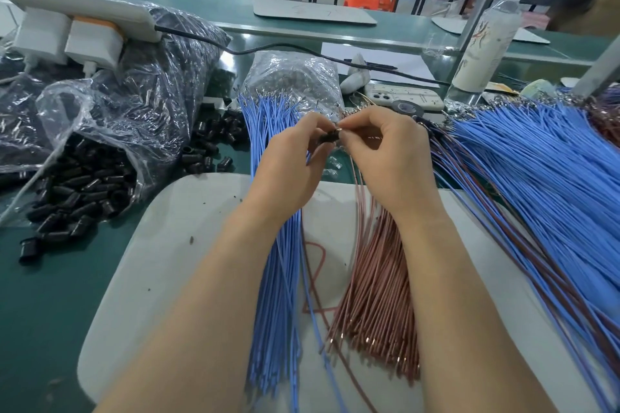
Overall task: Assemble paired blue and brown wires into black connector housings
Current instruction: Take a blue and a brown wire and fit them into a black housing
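Head view: black connector housing is mid-air between both hands, centre frame, above the far edge of the white mat. Left hand grip closed, thumb and fingers pinching the housing, likely to keep its opening steady toward the other hand. Right hand grip closed too, fingertips pinching a metal wire terminal right at the housing mouth. Looks like the insertion step; wire colour is hidden by the fingers, can't tell. Blue wire bundle lies under the left forearm, brown wire bundle just beside it under the right, terminal ends pointing away, so each is an easy pick. Big fan of blue-and-brown wires on the right, probably finished pairs set aside. Loose black housings spill from a clear bag at left on the green desk, near the left hand. Phone, bottle and power strip sit farther back.
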A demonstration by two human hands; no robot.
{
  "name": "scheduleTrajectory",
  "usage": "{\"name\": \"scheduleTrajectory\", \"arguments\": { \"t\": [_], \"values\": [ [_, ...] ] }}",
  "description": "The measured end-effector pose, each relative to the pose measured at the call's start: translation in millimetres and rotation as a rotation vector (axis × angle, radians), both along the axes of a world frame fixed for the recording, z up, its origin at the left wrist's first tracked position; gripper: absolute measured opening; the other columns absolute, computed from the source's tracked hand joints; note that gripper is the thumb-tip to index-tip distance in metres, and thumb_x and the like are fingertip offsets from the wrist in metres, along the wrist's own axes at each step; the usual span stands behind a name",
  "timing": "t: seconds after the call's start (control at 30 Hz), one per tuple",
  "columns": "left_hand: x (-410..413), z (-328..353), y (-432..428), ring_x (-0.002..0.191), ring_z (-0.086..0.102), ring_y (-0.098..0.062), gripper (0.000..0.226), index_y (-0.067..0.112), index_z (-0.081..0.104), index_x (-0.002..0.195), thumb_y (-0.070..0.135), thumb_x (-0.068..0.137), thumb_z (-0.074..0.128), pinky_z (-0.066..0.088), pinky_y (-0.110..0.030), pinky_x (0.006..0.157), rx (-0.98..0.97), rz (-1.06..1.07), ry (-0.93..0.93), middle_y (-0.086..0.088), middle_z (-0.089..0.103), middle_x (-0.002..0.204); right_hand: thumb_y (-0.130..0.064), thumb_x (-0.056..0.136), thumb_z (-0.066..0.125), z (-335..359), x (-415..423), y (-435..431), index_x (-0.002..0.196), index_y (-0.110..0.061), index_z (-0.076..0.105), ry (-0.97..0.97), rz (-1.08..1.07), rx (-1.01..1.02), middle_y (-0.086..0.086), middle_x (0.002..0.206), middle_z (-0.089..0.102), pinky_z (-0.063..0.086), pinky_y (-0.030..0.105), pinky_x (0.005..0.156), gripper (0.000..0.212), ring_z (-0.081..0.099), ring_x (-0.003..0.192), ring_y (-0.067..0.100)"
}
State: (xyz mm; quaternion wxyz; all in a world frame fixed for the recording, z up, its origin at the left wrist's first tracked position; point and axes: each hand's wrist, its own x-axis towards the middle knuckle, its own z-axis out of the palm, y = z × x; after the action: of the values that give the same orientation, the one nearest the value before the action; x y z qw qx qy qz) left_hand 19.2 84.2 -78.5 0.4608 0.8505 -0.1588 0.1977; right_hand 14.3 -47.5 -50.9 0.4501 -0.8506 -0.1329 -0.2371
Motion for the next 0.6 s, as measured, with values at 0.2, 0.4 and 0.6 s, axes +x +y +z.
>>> {"name": "scheduleTrajectory", "arguments": {
  "t": [0.2, 0.4, 0.6],
  "values": [
    [-0.3, 3.5, 1.7, 0.084, 0.059, -0.007, 0.008, 0.019, 0.066, 0.098, 0.02, 0.092, 0.06, 0.043, -0.014, 0.079, -0.071, -0.044, 0.046, 0.005, 0.068, 0.082, -0.008, 0.088, 0.066, 0.9, 4.6, -10.7, 0.086, -0.018, 0.07, 0.2, 0.108, 0.44, -0.003, 0.079, 0.071, 0.055, 0.02, 0.074, 0.011, 0.067, 0.073, 0.006],
    [-0.3, 2.4, 0.7, 0.082, 0.066, -0.007, 0.006, 0.017, 0.064, 0.094, 0.014, 0.092, 0.059, 0.041, -0.008, 0.074, -0.132, -0.129, 0.115, 0.004, 0.072, 0.079, -0.002, 0.087, 0.063, -6.1, 9.9, -9.4, 0.079, -0.009, 0.067, 0.374, 0.188, 0.734, -0.005, 0.064, 0.068, 0.052, 0.015, 0.065, 0.012, 0.063, 0.062, 0.004],
    [-1.0, 0.3, -0.5, 0.078, 0.065, -0.015, 0.004, 0.012, 0.063, 0.092, 0.013, 0.091, 0.059, 0.046, -0.017, 0.076, -0.09, -0.09, 0.101, 0.006, 0.07, 0.074, -0.001, 0.088, 0.061, -14.1, 13.5, -3.9, 0.079, -0.008, 0.066, 0.434, 0.198, 0.778, 0.001, 0.069, 0.067, 0.053, 0.018, 0.069, 0.013, 0.063, 0.066, 0.008]
  ]
}}
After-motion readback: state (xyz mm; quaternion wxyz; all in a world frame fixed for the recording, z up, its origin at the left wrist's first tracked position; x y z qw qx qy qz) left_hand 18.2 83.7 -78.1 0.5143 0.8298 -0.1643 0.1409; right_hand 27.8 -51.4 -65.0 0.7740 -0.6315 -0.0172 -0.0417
